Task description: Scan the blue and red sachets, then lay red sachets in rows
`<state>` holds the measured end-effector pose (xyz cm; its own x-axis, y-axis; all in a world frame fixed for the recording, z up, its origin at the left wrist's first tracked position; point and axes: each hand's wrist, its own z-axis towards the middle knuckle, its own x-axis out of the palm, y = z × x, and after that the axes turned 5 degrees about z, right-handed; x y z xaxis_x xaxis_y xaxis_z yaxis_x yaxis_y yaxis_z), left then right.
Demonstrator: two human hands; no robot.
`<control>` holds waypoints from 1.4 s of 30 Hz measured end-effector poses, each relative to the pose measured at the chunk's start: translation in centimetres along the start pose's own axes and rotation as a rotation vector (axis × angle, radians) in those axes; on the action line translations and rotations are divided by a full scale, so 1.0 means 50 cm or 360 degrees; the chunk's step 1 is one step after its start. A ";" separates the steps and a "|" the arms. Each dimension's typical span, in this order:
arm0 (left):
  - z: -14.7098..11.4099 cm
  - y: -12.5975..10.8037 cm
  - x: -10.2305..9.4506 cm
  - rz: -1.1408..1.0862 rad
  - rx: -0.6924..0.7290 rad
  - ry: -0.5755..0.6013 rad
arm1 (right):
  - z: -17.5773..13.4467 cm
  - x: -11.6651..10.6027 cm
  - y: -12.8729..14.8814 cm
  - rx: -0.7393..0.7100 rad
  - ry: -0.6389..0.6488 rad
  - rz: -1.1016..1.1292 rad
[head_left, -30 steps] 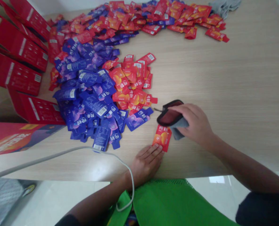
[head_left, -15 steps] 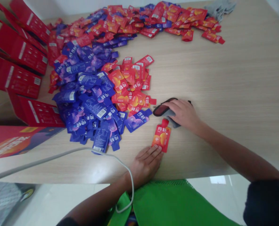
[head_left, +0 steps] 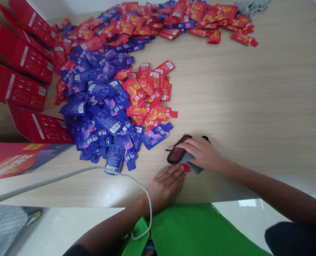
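Thin red pouch (head_left: 186, 168) on pale wood-grain table (head_left: 240, 106), mostly hidden. Left hand (head_left: 167, 185) flat, fingers together, tips at its near end; right hand (head_left: 201, 153) grips black-edged grey-and-maroon cloth pad (head_left: 176, 153) above it.

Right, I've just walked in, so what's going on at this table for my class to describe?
A person's left hand lies flat with its fingers at the near end of a red pouch. The right hand holds a dark-edged pad over that pouch, hiding most of it. Blue pouches lie heaped to the left, with red boxes beyond.
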<state>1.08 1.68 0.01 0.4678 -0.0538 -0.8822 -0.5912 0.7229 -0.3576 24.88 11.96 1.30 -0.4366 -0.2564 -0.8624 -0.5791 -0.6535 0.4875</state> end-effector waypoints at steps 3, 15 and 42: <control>-0.001 0.002 0.000 0.0057 0.0019 0.0023 | 0.053 -0.044 -0.068 0.0129 -0.0076 -0.0209; 0.005 -0.007 -0.010 -0.0003 -0.0135 -0.0029 | -0.037 -0.043 0.091 -0.0142 0.0002 0.0056; 0.257 0.049 -0.003 0.0351 -0.0634 0.0437 | -0.044 -0.053 -0.179 0.0745 -0.1166 0.0203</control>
<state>8.02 12.31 3.18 0.1468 -0.1470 -0.9782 -0.8847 0.4228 -0.1963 32.72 16.92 -1.09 -0.7564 0.3189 -0.5711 -0.6484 -0.2509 0.7188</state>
